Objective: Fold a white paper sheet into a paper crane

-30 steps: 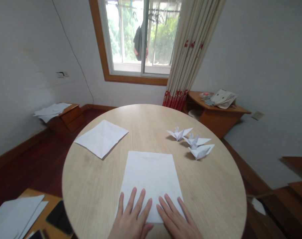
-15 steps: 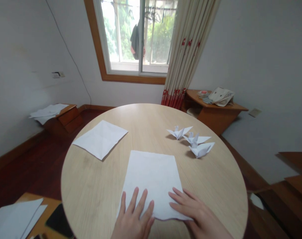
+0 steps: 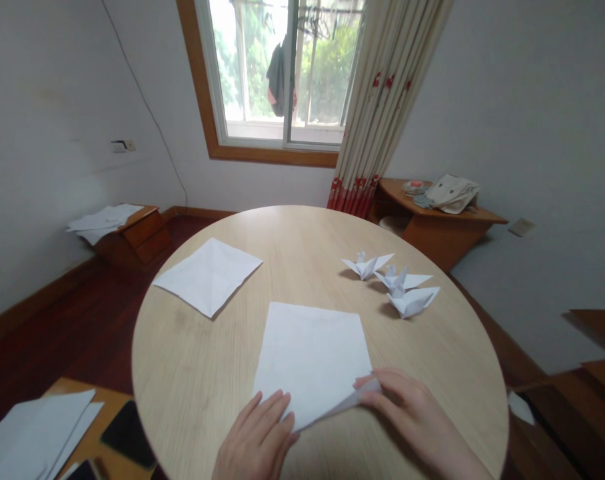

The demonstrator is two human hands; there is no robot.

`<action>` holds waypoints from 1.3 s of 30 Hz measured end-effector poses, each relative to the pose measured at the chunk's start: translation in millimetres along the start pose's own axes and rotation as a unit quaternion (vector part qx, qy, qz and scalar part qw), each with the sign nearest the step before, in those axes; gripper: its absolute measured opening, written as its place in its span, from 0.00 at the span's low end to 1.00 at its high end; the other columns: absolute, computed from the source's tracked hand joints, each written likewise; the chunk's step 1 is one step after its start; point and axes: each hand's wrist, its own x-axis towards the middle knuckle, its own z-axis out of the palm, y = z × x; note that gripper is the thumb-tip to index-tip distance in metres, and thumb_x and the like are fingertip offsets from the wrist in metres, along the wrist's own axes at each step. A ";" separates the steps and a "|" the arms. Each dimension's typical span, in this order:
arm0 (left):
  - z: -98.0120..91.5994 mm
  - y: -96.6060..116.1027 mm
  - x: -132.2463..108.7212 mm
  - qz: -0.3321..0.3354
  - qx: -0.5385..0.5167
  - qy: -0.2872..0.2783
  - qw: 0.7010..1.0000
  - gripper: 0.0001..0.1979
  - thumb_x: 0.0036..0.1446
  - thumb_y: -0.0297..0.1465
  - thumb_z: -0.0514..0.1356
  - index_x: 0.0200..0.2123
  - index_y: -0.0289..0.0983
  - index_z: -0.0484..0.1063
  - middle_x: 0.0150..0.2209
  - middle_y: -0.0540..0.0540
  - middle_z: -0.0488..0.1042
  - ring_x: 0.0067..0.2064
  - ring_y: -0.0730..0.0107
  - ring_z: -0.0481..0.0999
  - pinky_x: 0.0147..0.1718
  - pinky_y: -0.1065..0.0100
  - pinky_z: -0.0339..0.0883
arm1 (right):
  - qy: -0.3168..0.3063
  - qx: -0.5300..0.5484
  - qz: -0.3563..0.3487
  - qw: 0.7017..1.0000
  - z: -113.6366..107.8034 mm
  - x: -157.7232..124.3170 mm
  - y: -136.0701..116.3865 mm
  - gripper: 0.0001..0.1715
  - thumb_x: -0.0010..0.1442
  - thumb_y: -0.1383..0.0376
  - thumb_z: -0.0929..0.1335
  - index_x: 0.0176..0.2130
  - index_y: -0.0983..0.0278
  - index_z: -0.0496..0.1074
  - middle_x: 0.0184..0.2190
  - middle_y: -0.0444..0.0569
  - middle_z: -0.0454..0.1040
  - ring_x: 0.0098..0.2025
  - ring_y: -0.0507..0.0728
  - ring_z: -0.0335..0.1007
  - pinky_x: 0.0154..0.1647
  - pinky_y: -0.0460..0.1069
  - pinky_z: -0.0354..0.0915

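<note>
A white sheet of paper (image 3: 312, 353) lies on the round wooden table in front of me. My right hand (image 3: 407, 407) pinches its near right corner between thumb and fingers and holds it lifted and folded over toward the sheet. My left hand (image 3: 260, 430) rests on the near left corner, fingers stretched out and lying flat on the paper. Farther right stand three folded paper cranes, the nearest crane (image 3: 412, 302) partly overlapping the middle one. Another white sheet with faint creases (image 3: 210, 277) lies at the table's left.
The round table (image 3: 302, 233) has a stack of paper (image 3: 37, 433) and a dark phone (image 3: 128, 433) on a lower surface at its left. Behind it are a small cabinet (image 3: 137, 243) with papers and a corner shelf (image 3: 442, 223) holding a cloth bag (image 3: 453, 193).
My right hand has gone from lying flat on the sheet to gripping its near right corner, now raised and turned inward. My left hand's fingers have drawn closer together.
</note>
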 end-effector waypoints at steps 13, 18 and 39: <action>1.5 7.7 -13.1 -0.150 -0.105 -0.037 0.982 0.13 0.67 0.30 0.51 0.31 0.39 0.72 0.35 0.46 0.78 0.38 0.67 0.79 0.36 0.70 0.75 | 0.014 -0.035 0.021 0.999 -8.3 9.0 4.8 0.25 0.65 0.48 0.58 0.24 0.60 0.65 0.26 0.47 0.75 0.31 0.58 0.70 0.34 0.49 0.63; 7.9 6.5 -13.5 -0.197 -0.126 -0.047 0.971 0.14 0.67 0.33 0.52 0.28 0.39 0.68 0.37 0.43 0.76 0.41 0.64 0.77 0.37 0.68 0.75 | -0.004 -0.076 0.018 0.997 -14.6 25.1 3.6 0.25 0.66 0.49 0.58 0.25 0.60 0.65 0.26 0.48 0.75 0.32 0.60 0.70 0.34 0.50 0.62; 27.5 16.2 2.0 -0.218 -0.046 -0.081 0.971 0.09 0.63 0.27 0.54 0.30 0.36 0.69 0.41 0.41 0.74 0.42 0.59 0.74 0.37 0.61 0.72 | -0.071 -0.206 -0.198 0.956 -14.3 83.3 -36.1 0.13 0.56 0.68 0.72 0.43 0.60 0.71 0.49 0.51 0.71 0.54 0.61 0.63 0.59 0.60 0.55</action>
